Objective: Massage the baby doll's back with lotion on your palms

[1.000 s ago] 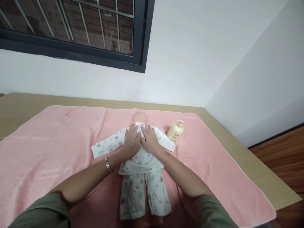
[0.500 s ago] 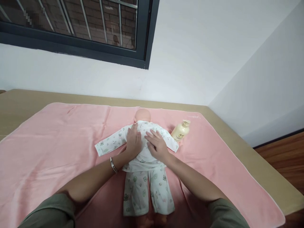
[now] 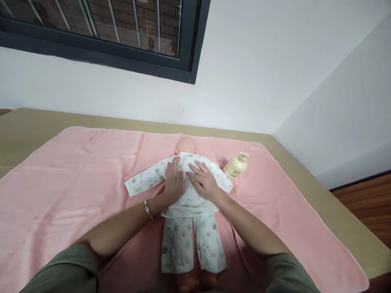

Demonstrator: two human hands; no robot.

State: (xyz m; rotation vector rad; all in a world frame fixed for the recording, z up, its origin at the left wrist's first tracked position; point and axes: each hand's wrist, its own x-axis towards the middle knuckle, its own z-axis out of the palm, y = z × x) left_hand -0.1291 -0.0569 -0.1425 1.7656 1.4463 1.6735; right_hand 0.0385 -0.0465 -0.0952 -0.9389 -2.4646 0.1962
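A baby doll [image 3: 192, 206] in a white printed top and trousers lies stretched out, apparently face down, with its bald head toward the wall. My left hand [image 3: 174, 181] rests flat on the left side of its upper back, fingers pointing up toward the shoulder. On the right side of the back lies my right hand [image 3: 204, 181], its fingers spread and angled toward the upper left. Neither hand grasps anything. A pale yellow pump bottle [image 3: 236, 167] leans beside the doll's right-hand sleeve, partly behind it.
A pink sheet [image 3: 76, 179] with some creases lies under the doll on a wooden table [image 3: 308, 179]. White walls [image 3: 238, 73] meet at the back right corner. A dark-framed window [image 3: 183, 69] with bars is above. Brown wood [image 3: 366, 203] shows at the right.
The whole view has shifted slightly, with the scene a little higher and to the right. Both hands stay on the doll's back; the right fingers look a bit more spread.
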